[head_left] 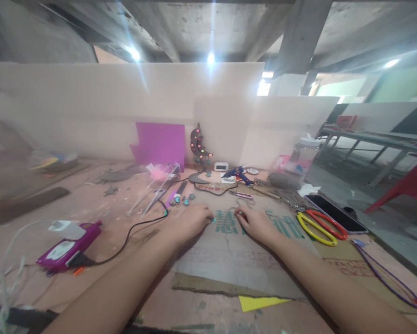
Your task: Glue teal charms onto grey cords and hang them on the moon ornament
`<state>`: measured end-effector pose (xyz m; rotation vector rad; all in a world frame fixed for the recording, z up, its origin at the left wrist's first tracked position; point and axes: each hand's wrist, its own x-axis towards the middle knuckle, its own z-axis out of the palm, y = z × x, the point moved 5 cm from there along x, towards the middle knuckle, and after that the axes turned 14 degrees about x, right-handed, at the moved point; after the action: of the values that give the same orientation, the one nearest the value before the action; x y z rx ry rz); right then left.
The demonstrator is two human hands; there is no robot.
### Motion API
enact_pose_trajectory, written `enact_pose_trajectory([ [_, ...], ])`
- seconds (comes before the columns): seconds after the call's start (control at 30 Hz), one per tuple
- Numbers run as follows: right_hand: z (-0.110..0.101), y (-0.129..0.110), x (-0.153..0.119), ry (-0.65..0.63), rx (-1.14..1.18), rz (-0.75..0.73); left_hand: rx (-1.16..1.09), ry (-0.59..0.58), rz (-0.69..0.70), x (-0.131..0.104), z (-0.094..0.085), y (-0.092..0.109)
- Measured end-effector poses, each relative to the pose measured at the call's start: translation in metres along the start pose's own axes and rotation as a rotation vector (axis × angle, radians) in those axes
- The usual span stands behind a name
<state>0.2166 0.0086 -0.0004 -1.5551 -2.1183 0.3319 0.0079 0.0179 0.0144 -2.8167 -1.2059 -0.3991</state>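
Both hands rest over a flat cardboard sheet (225, 260) with green and red printing. My left hand (196, 220) has its fingers curled together beside a tiny teal piece (212, 220); whether it grips that piece is too small to tell. Across a short gap, my right hand (252, 221) has its thumb and forefinger pinched near a thin cord; what is between the fingertips cannot be made out. Beyond them lie pink-handled snips (241, 195), small teal charms (186, 202) and a blue glue gun (238, 175).
Scissors with yellow and red handles (316, 228) and a phone (335, 213) lie at the right. At the left is a purple power strip (69, 246) with a black cable. A moon ornament (198, 144), white clock (221, 166) and clear jar (304, 155) stand at the back.
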Motion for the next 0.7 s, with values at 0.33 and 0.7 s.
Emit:
enact_pose_trajectory([
  [0.33, -0.001, -0.003, -0.001, -0.006, -0.003, -0.009, -0.027, 0.013, 0.060, -0.004, -0.004, 0.009],
  [0.7, 0.001, 0.002, 0.001, -0.004, -0.032, -0.002, -0.004, -0.019, 0.070, 0.002, 0.005, 0.004],
])
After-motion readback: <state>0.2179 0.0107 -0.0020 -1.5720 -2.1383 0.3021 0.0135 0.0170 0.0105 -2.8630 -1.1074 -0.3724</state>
